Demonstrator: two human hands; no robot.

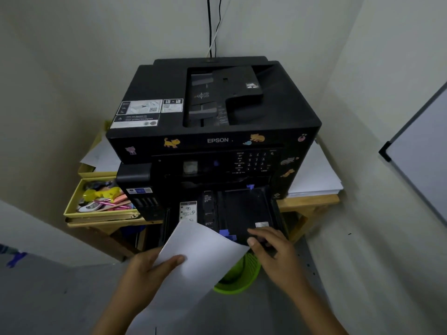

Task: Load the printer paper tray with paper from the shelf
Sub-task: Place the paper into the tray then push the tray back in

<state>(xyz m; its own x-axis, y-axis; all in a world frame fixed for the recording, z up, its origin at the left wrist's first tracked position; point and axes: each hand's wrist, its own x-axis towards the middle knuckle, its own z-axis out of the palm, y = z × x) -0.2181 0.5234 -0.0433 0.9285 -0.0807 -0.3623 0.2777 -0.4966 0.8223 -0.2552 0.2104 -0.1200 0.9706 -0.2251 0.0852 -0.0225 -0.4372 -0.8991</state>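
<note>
A black Epson printer (212, 122) is sitting on a small wooden desk (312, 201) pushed into the corner of the room, taking up most of the desktop, with cat stickers dotted along its front. Its paper tray (244, 209) is pulled out over the desk's front edge, dark inside, with blue guides (228, 236) showing at its near end. The person is standing right in front of it. Their left hand (147, 269) is gripping a sheet of white paper (193, 259) by its left edge, thumb curled over the top face and the other fingers underneath, and the sheet's far corner is hanging over the near left part of the tray. Their right hand (273, 245) is resting at the tray's near right corner, its fingers loosely bent over the front lip; I cannot tell whether they are actually clutching it. A stack of white paper (314, 175) is lying on the desk's right edge beside the printer. On the left edge, a yellow organiser tray (72, 209) is holding pens and small colourful bits. Below the tray, a green mesh bin (239, 274) is peeking out from under the held sheet.
</note>
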